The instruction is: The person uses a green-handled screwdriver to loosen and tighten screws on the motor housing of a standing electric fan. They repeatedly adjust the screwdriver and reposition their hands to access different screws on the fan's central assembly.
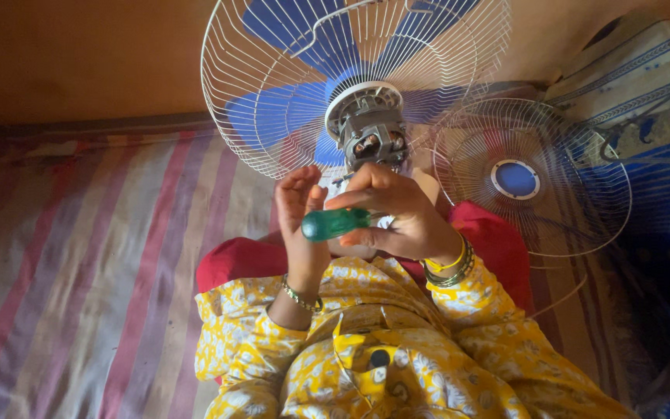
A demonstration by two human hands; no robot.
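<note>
A right hand (405,221) gripped a green-handled screwdriver (333,223), aimed at the exposed motor (371,140) behind a blue-bladed fan (350,77). The left hand (300,213), fingers loosely curled and empty, braced beside it to steady the work.

fan guard (257,116): glossy white wire | screwdriver handle (333,223): translucent green plastic | mat (79,256): striped woven cloth

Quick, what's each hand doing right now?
Left hand: open, fingers up beside the green screwdriver handle, under the fan motor.
Right hand: closed on the green screwdriver handle.
</note>
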